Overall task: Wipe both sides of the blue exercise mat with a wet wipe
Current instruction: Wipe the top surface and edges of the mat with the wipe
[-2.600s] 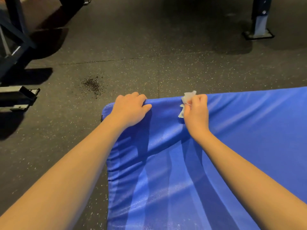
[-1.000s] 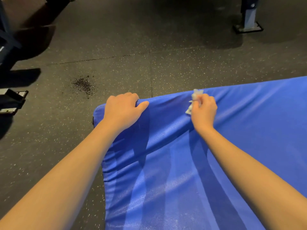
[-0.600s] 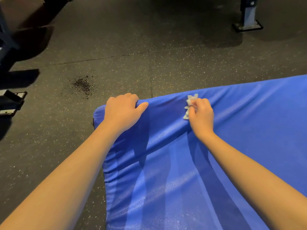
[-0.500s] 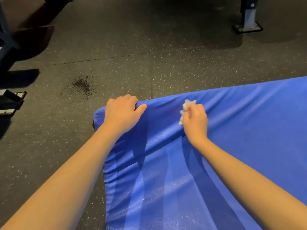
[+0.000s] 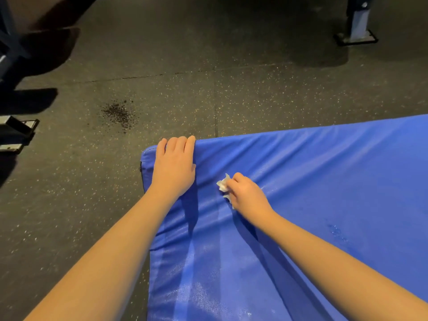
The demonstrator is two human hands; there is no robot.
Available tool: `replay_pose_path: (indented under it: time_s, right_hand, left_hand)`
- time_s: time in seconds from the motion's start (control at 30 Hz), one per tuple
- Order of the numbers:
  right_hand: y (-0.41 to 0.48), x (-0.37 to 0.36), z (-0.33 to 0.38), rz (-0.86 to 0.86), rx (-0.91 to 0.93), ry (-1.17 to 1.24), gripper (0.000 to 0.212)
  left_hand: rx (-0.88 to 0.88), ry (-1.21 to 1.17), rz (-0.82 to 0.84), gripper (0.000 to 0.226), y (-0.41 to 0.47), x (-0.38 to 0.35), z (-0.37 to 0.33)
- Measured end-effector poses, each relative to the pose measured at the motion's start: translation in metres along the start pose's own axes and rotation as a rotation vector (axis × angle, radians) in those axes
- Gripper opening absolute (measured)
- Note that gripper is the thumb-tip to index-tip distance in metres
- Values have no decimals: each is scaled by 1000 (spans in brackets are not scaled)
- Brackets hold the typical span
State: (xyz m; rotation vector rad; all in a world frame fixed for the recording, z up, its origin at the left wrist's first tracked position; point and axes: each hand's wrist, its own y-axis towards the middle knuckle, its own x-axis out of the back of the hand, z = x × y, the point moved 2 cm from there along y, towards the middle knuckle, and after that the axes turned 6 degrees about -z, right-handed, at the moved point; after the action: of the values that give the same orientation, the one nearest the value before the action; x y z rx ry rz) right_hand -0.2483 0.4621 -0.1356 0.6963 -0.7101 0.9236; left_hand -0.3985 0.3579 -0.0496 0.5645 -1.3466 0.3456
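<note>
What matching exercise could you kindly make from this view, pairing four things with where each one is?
Things:
1. left hand
2. wet wipe
3. dark speckled patch
4. metal post base

Places:
A. on the floor beyond a corner of the blue exercise mat
B. fingers curled over the mat's far edge
C. on the floor, far right
D. pinched in the right hand, against the mat

Pairs: 1-B, 2-D, 3-A, 4-C.

Only one camera here — it sits on the person's head and looks forward and down, close above one corner of the blue mat (image 5: 301, 205), with the dark floor (image 5: 162, 66) filling the far part.
</note>
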Motion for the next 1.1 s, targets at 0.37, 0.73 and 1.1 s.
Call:
replay_pose_path:
  time_s: [0.37, 0.73, 1.1]
  right_hand:
    - [-6, -13, 4, 315, 54, -44, 18]
    - [-21, -30, 27, 417, 183, -39, 12]
    - [-46, -30, 40, 464, 267, -2, 15]
  left_hand:
    - [80, -86, 631, 73, -60, -58, -3]
    - [37, -145, 579, 83, -86, -73, 9]
    - [156, -227, 495, 72, -158, -70, 0]
